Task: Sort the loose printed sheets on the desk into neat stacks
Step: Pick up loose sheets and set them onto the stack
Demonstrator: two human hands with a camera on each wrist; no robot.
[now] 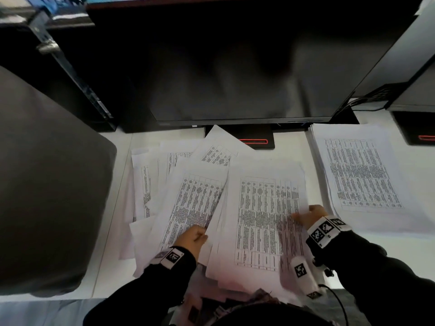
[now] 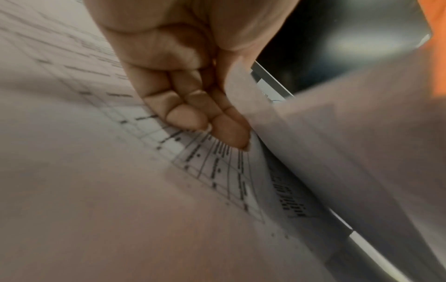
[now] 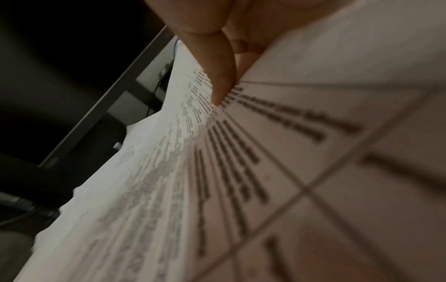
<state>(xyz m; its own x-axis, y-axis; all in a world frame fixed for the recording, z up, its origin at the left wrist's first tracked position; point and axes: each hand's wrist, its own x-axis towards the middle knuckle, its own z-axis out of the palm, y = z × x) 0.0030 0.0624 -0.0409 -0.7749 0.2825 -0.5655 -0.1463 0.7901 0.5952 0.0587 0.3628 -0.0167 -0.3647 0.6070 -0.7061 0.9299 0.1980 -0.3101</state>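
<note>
Loose printed sheets (image 1: pixel 150 175) with tables lie fanned and overlapping across the middle of the white desk (image 1: pixel 117 208). My left hand (image 1: pixel 194 237) grips the near edge of a tilted sheet (image 1: pixel 195 201); in the left wrist view its fingers (image 2: pixel 193 114) curl onto that printed page (image 2: pixel 96 171) beside a lifted sheet. My right hand (image 1: pixel 308 216) pinches the right edge of a large table sheet (image 1: pixel 266 220); the right wrist view has the thumb (image 3: pixel 222 63) pressed on that sheet (image 3: pixel 241 171). A squared stack (image 1: pixel 362 175) lies at the right.
A dark monitor (image 1: pixel 223 67) stands behind the papers, its stand (image 1: pixel 254 138) partly under a sheet corner. A large grey padded object (image 1: pixel 47 184) fills the left. A second monitor base (image 1: pixel 421 135) sits at the far right. A black cable (image 1: pixel 339 302) runs by my right wrist.
</note>
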